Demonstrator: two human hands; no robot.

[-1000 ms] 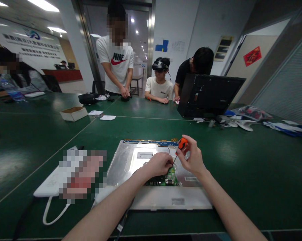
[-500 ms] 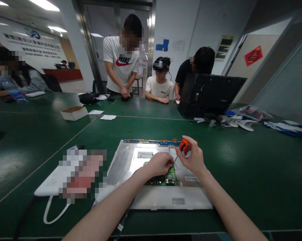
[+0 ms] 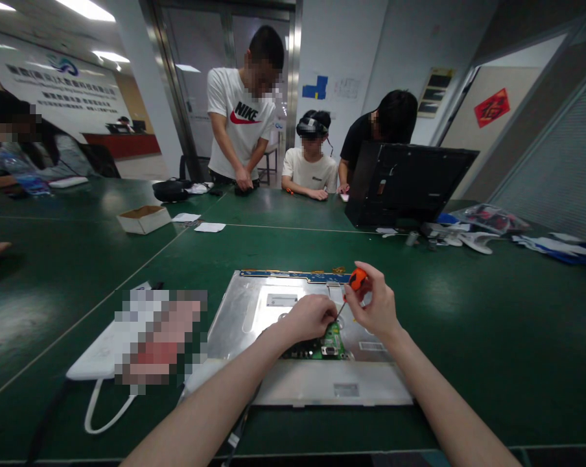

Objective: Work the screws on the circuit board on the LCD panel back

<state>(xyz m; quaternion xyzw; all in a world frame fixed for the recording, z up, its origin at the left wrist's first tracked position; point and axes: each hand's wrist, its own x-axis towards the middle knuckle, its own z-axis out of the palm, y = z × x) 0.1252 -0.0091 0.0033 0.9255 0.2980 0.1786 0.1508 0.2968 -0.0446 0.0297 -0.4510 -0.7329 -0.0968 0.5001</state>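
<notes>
Hands both over the display panel (image 3: 371, 383), which lies metal back up at the middle of the tabletop's (image 3: 472, 337) near edge. Right hand (image 3: 378, 305) pinches an orange-and-black screwdriver (image 3: 358, 279), shaft slanting down-left to the green circuit board (image 3: 332, 344). Left hand (image 3: 312, 318) is curled beside the shaft, fingers bunched over the board; can't tell whether they pinch anything, tip contact hidden too. Blue circuit strip (image 3: 293, 277) runs along the panel's far edge.

Room: narrow strip of tabletop between panel and near edge, dark cable (image 3: 239, 428) crossing it. Left is tight: white slab-like device (image 3: 91, 360), partly pixelated, just beside the panel, white cable (image 3: 93, 418) looping nearward. Right of panel: wide green stretch to the right edge. Farther out, toward the far edge: open white box (image 3: 144, 224) on the left, black monitor (image 3: 414, 185) on the right.
</notes>
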